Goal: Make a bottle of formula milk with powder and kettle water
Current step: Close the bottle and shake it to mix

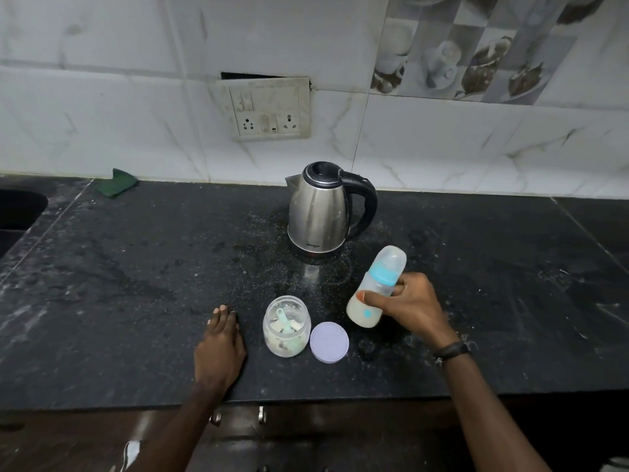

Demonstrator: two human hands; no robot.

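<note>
- The left hand (219, 347) lies nearest, palm down on the black counter (119, 301), fingers straight and together, holding nothing.
- The right hand (406, 306) wraps thumb and fingers round the baby bottle (369, 303), tilted, capped, milky liquid low inside.
- Between the hands: the open powder jar (287, 326), scoop inside, its lid (329, 341) touching it.
- Behind stands the kettle (321, 212).

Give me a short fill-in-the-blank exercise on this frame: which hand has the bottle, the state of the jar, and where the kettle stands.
1. The baby bottle is held tilted in the grip of the ____ hand.
2. The left hand rests flat on the ____.
3. The powder jar is open, its lid lying to its ____.
4. The kettle stands with its lid ____.

Missing words: right; counter; right; closed
</note>
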